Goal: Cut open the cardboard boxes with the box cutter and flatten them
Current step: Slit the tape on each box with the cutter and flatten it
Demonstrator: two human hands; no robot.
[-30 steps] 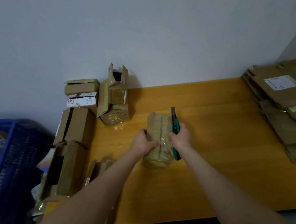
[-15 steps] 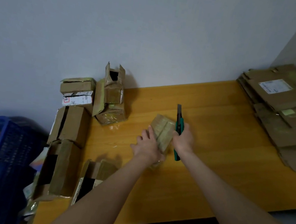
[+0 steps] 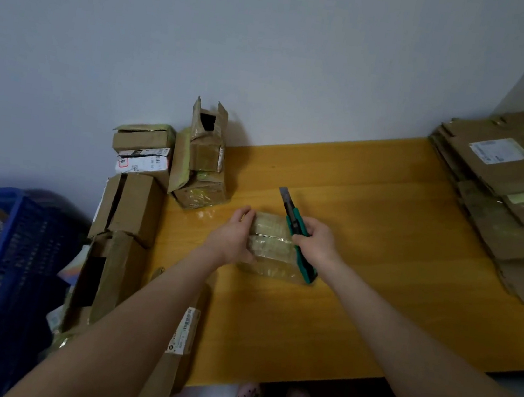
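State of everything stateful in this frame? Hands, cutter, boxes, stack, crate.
small taped box: closed, lying on the table.
box cutter: blade extended, pointing away from the person.
left hand: grips the small taped box.
right hand: grips the box cutter.
tall box: upright, top flaps open.
cardboard stack: flattened, piled at the table's right end.
blue crate: holds more boxes.

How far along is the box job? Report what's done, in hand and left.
Done: flattened cardboard is stacked on the table, far right. In hand: the left hand holds a taped box while the right hand grips the box cutter, blade out, not cutting yet. Left: boxes piled at the table's left end, more cardboard in the blue crate.
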